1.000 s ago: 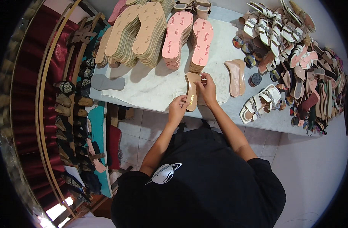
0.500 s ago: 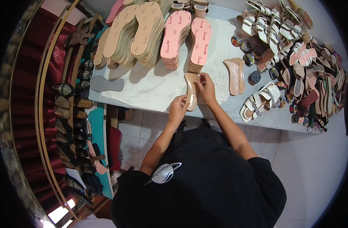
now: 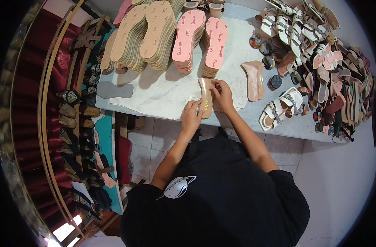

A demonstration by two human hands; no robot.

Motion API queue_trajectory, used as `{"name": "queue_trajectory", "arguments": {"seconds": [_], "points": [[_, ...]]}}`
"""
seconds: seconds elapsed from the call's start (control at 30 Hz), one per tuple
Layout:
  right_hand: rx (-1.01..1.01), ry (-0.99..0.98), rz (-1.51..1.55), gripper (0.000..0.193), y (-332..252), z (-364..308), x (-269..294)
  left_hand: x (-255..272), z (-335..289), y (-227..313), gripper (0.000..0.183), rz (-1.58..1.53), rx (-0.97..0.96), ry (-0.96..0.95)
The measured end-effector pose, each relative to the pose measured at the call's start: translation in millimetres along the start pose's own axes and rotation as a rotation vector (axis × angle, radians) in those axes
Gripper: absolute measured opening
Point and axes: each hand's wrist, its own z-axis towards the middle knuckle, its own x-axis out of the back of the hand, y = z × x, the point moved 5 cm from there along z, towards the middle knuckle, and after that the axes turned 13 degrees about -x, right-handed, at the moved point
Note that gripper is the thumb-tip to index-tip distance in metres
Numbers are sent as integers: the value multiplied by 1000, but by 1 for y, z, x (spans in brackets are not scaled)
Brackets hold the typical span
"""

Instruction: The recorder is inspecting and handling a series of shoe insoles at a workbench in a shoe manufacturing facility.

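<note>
A glossy tan insole (image 3: 205,92) with a small gold mark near its lower end is between my hands at the table's front edge. My left hand (image 3: 191,116) grips its lower left side, fingertips on the rim by the mark. On the opposite side, higher up, the fingers of my right hand (image 3: 222,95) pinch its right edge. Just beyond its top end stands a stack of pink insoles (image 3: 216,43). To the right lies a pair of similar shiny insoles (image 3: 252,80), one overlapping the other.
Another pink stack (image 3: 189,39) and tall tan insole stacks (image 3: 158,35) stand at the back left. A grey insole (image 3: 116,89) lies near the left edge. White sandals (image 3: 280,108) and a large sandal heap (image 3: 323,61) cover the right side. A shoe rack (image 3: 79,119) stands left.
The insole has tilted slightly in my hands, so the glare has shifted and its gold mark shows more clearly. Both hands keep nearly the same places.
</note>
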Motion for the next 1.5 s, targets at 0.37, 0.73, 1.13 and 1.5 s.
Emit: {"name": "queue_trajectory", "arguments": {"seconds": [0.37, 0.73, 1.13, 1.5], "points": [[104, -7, -125, 30, -10, -9, 4, 2, 4, 12, 35, 75, -6, -108], [288, -77, -314, 17, -28, -54, 21, 3, 6, 14, 34, 140, -22, -120], [366, -255, -560, 20, -12, -88, 21, 0, 6, 13, 36, 140, -33, -138], [433, -384, -555, 12, -15, -104, 25, 0, 5, 12, 36, 157, -30, -165]]}}
